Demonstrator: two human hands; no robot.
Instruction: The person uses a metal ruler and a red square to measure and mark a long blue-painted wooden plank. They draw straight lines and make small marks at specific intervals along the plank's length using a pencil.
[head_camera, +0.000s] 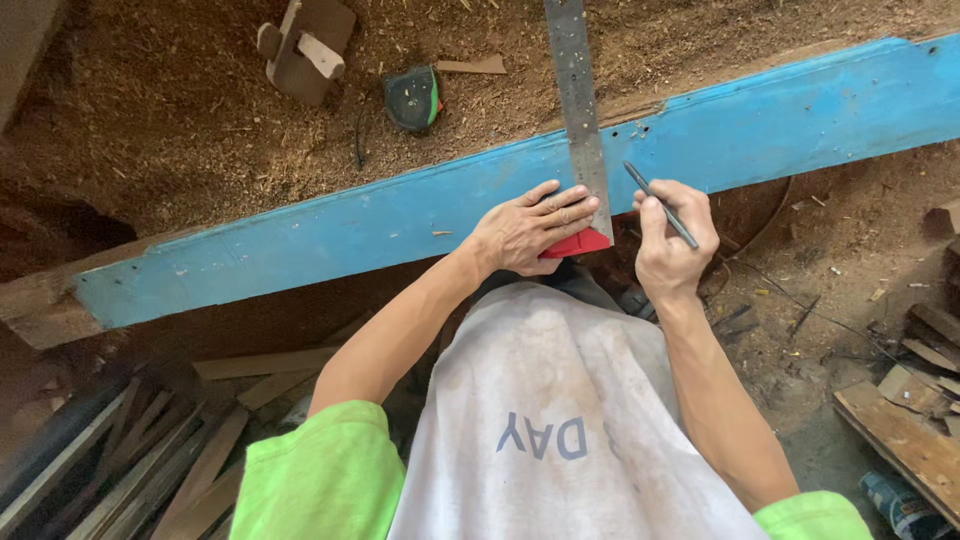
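Observation:
A long blue-painted wooden plank (330, 225) runs slantwise across a sawdust-covered bench. A metal try square (577, 95) with a red stock (578, 244) lies across the plank, its steel blade reaching away from me. My left hand (530, 228) presses flat on the blade and the red stock at the plank's near edge. My right hand (672, 240) grips a dark pencil (660, 204), its tip touching the blue plank just right of the blade.
A green and black tape measure (413, 97) and a small wooden block piece (305, 45) sit in the sawdust beyond the plank. Loose wood strips (160, 450) lie on the floor at the lower left, and board offcuts (915, 400) at the right.

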